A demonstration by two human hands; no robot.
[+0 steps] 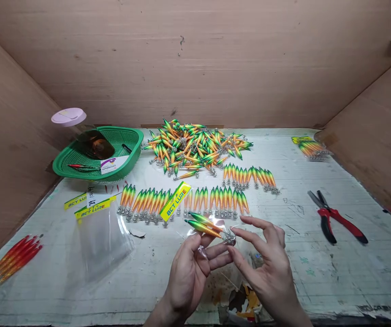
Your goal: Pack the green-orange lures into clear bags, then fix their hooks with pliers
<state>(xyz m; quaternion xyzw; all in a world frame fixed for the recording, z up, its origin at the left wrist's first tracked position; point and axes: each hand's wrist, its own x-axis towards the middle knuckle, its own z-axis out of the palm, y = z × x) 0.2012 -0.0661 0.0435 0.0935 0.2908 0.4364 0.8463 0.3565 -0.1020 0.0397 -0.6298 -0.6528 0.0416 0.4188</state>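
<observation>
My left hand [190, 272] pinches a clear plastic bag with a yellow BCT LURE header card [175, 201]. Two green-and-orange squid lures [204, 225] lie partly inside the bag's mouth. My right hand [266, 263] is at the hooked ends of the lures, thumb and forefinger closed on them, other fingers spread. Just beyond my hands, rows of the same lures [181, 200] lie side by side on the table. A loose heap of lures [195, 145] sits farther back.
A green basket [132, 136] with small items stands at back left under a pink lid [68, 116]. Empty bags with yellow headers [96, 227] lie left, red lures [14, 259] at far left. Red-handled pliers [338, 220] rest right, a packed bag [311, 147] at back right. Cardboard walls enclose the table.
</observation>
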